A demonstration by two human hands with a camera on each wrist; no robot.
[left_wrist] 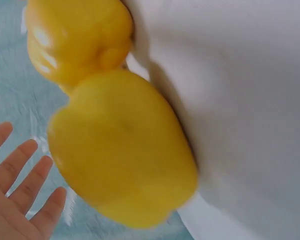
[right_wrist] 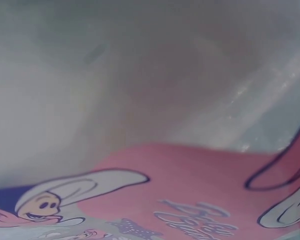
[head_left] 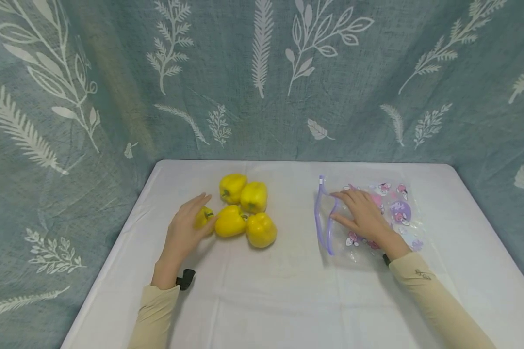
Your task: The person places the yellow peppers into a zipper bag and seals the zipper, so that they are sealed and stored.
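Note:
Several yellow bell peppers sit in a cluster left of the middle of the table. My left hand (head_left: 184, 228) is beside the leftmost bell pepper (head_left: 202, 217), partly hiding it in the head view. In the left wrist view a large bell pepper (left_wrist: 122, 150) fills the middle, with the spread fingers (left_wrist: 30, 187) apart from it. On the right lies a clear zip bag (head_left: 362, 247) with pink and purple prints, its purple-edged mouth parted and facing left. My right hand (head_left: 363, 215) rests over it, thumb and fingers apart at the mouth's edge. Printed plastic (right_wrist: 190, 185) fills the lower right wrist view.
A white cloth covers the table (head_left: 262, 295). Behind it and to the left hangs a grey-green curtain (head_left: 244, 131) with white leaf patterns. Between the bag and the nearest bell pepper (head_left: 261, 230) lies a stretch of cloth.

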